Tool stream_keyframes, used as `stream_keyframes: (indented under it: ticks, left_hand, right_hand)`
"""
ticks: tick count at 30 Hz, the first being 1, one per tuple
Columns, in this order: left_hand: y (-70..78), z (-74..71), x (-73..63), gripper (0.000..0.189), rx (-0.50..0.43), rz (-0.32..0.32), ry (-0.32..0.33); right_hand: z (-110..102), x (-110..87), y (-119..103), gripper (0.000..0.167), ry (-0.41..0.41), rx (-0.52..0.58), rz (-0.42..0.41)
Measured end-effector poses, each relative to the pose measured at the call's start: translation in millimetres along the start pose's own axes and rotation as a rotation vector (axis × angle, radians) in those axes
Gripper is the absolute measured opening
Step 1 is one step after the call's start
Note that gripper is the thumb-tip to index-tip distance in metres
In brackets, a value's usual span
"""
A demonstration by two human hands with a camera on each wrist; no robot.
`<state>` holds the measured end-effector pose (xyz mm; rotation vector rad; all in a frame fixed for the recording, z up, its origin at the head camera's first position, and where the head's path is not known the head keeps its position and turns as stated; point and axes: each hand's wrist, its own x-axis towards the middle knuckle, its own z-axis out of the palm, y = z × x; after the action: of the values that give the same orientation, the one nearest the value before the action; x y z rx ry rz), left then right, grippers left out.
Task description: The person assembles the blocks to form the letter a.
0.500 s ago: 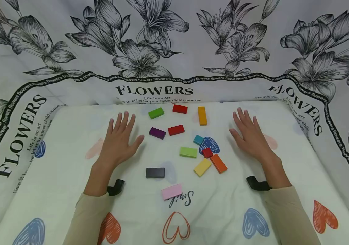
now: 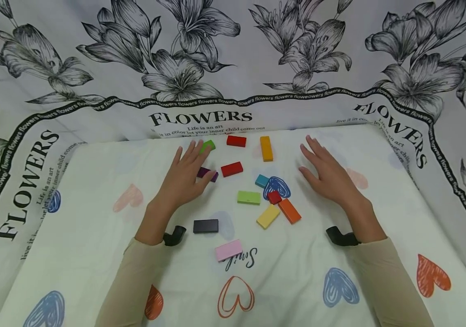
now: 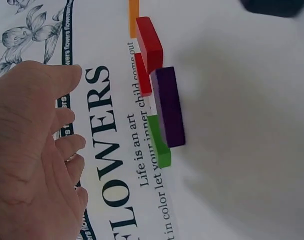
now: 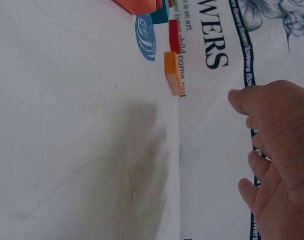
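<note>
In the head view my left hand (image 2: pixel 181 179) hovers with fingers spread over the left side of a group of coloured blocks, holding nothing. It partly hides a green block (image 2: pixel 208 145) and a purple block (image 2: pixel 202 172); in the left wrist view the purple block (image 3: pixel 168 107) shows apart from the fingers. Nearby are two red blocks, one further back (image 2: pixel 236 141) and one closer (image 2: pixel 232 169). On the right, my right hand (image 2: pixel 331 177) is held above the cloth, fingers extended, nothing in it. An orange-yellow block (image 2: pixel 266 149) is the nearest to it.
Mid-table lie a blue block (image 2: pixel 262 180), a light green block (image 2: pixel 249 198), a small red block (image 2: pixel 274 197), a yellow block (image 2: pixel 268 216) and an orange block (image 2: pixel 289 211). Closer in are a black block (image 2: pixel 205 226) and a pink block (image 2: pixel 229 250). A printed white cloth (image 2: pixel 94 181) covers the table.
My left hand has moved right, from beside the blocks to over the green and purple ones. The right hand has shifted only slightly. The head view has tilted a little; the blocks lie as before.
</note>
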<state>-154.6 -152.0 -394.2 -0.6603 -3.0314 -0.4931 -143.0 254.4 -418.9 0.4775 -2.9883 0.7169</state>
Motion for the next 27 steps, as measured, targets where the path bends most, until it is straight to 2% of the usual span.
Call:
stream_keyframes:
  ticks: [6, 12, 16, 21, 27]
  left_hand:
    - [3.2, -0.6, 14.3, 0.07, -0.019, 0.046, 0.028]
    - [3.5, 1.2, 24.0, 0.068, -0.022, 0.067, -0.01]
    - [6.6, 3.4, 30.6, 0.066, -0.029, 0.079, -0.027]
    - [16.4, 6.4, 48.0, 0.065, -0.048, 0.087, -0.07]
    - [30.3, 11.7, 68.8, 0.065, -0.051, 0.101, -0.135]
  right_hand:
    - [1.4, -0.8, -4.7, 0.067, -0.021, -0.009, 0.003]
    - [7.5, -0.7, -25.3, 0.062, -0.08, 0.021, 0.025]
    - [12.0, 2.0, -41.0, 0.06, -0.142, 0.054, 0.0]
    - [17.6, 7.0, -57.3, 0.055, -0.221, 0.077, -0.043]
    - [23.8, 17.0, -73.7, 0.048, -0.272, 0.068, -0.071]
